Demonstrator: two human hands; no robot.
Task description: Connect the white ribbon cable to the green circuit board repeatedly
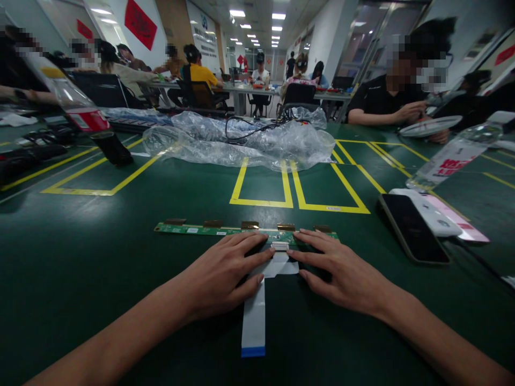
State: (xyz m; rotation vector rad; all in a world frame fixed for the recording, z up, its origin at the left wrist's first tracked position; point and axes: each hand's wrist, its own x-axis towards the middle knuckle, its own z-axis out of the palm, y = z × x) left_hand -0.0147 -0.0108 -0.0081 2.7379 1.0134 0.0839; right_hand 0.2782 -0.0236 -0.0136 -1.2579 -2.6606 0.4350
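Note:
A long, narrow green circuit board [193,230] with copper-brown tabs along its far edge lies across the table in front of me. A white flat ribbon cable [254,316] meets the connector [280,246] on its near edge, folds sideways, and runs toward me to a blue end. My left hand [225,271] rests with fingers stretched over the board, its index fingertip by the connector's left side and its thumb at the cable. From the other side, my right hand [346,268] lies spread out, index fingertip by the connector's right end. Neither hand grips anything.
Crumpled clear plastic wrap [241,139] with black cables lies beyond the yellow tape outlines. On the right are a phone [414,228], a white device [430,212] with a cable, and a water bottle [454,155]. A cola bottle [86,115] stands left. A co-worker [386,102] sits at right.

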